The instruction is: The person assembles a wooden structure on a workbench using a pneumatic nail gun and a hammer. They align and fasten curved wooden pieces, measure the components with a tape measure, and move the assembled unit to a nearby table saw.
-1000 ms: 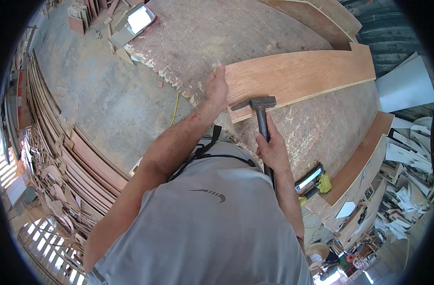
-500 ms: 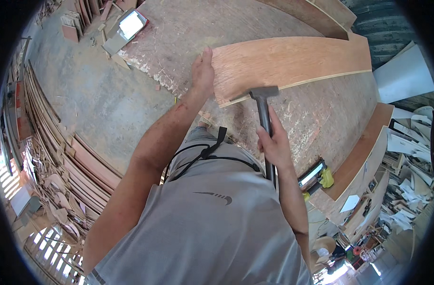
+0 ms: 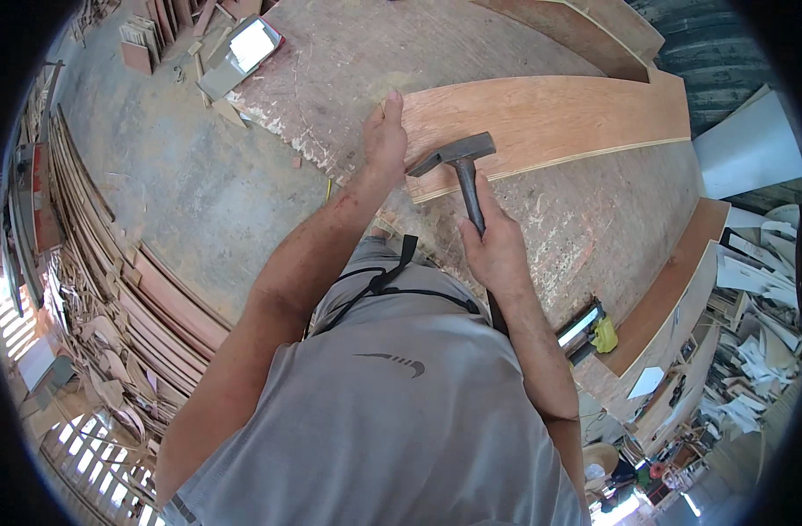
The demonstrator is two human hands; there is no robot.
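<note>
A curved plywood board (image 3: 550, 114) with a pale layered edge lies across the worktable (image 3: 559, 219). My left hand (image 3: 386, 140) grips its left end, the thumb pointing up and the other fingers largely hidden. In my right hand (image 3: 497, 250) is a hammer (image 3: 473, 147), my fingers wrapped round its dark handle. Its metal head, with one blunt end and one long tapering end, appears over the board's near left corner, beside my left hand. Whether the head touches the wood I cannot tell.
Another curved wooden piece (image 3: 567, 35) stands at the far side. A yellow-and-black nail gun-like tool (image 3: 594, 335) lies near the table's right edge. Long wood strips (image 3: 146, 298) are stacked on the left, and scraps (image 3: 760, 368) pile up on the right.
The hammer head has moved up and left, from the board's near edge to over its corner, and has tilted. My right hand shifted slightly with it; my left hand keeps its grip.
</note>
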